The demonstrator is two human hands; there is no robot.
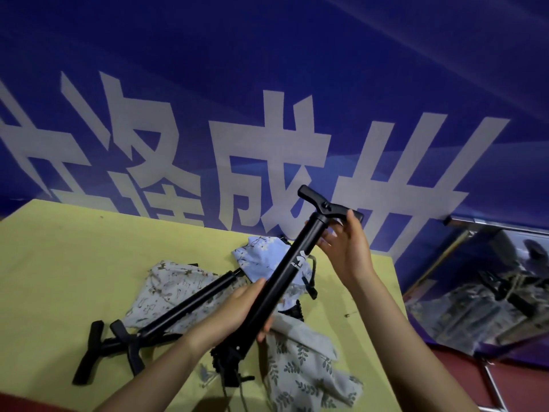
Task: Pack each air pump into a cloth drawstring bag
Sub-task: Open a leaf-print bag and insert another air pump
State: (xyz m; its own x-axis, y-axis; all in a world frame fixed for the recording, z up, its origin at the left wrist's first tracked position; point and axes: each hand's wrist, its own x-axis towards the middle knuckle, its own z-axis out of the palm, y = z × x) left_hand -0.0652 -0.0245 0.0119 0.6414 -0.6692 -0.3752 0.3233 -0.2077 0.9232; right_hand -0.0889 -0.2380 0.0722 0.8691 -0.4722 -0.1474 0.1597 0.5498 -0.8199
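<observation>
Above the yellow worktop (74, 248), the left hand (237, 310) is wrapping its grip round the barrel of a black air pump (285, 278), while the right hand (347, 248) is touching near the T-handle with loose fingers. Two more pumps (166, 319) are lying unpacked among the patterned drawstring bags (303, 370); apparently no pump is bagged yet.

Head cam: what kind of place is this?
Probably an indoor makeshift packing station, not a home. A blue banner with large white characters hangs behind a yellow-covered table, and black air pumps lie among patterned cloth bags.
</observation>
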